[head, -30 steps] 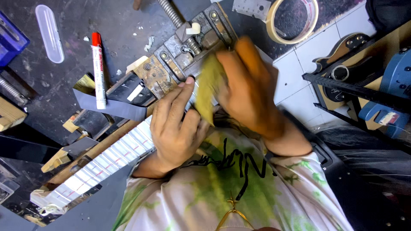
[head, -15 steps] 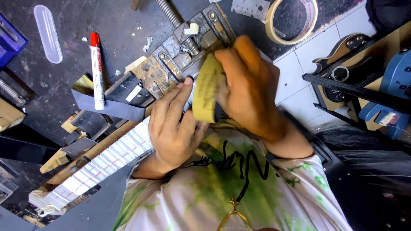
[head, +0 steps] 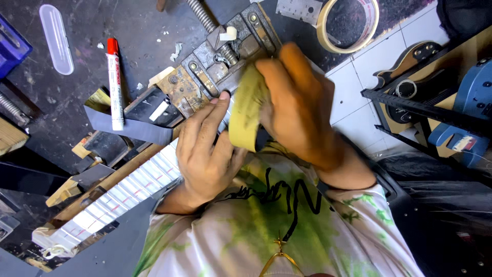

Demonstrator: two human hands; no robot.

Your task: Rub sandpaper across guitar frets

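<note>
My right hand (head: 300,105) grips a roll of yellowish masking tape (head: 246,113) held on edge just above my chest. My left hand (head: 205,149) lies over a guitar neck (head: 128,190) whose fingerboard is covered in white tape strips. Its fingers stretch up and touch the side of the roll. The neck runs from lower left up under both hands towards a rusty bench vise (head: 215,66). The part of the neck beneath my hands is hidden.
A white marker with a red cap (head: 114,84) lies on a dark strip left of the vise. A second tape roll (head: 348,25) sits at the top right. A clear plastic cap (head: 56,38) lies top left. Guitar bodies (head: 410,61) stand on the tiled floor.
My right hand has turned the tape roll and brought it a little closer to my left hand's fingers. The left hand stays on the neck.
</note>
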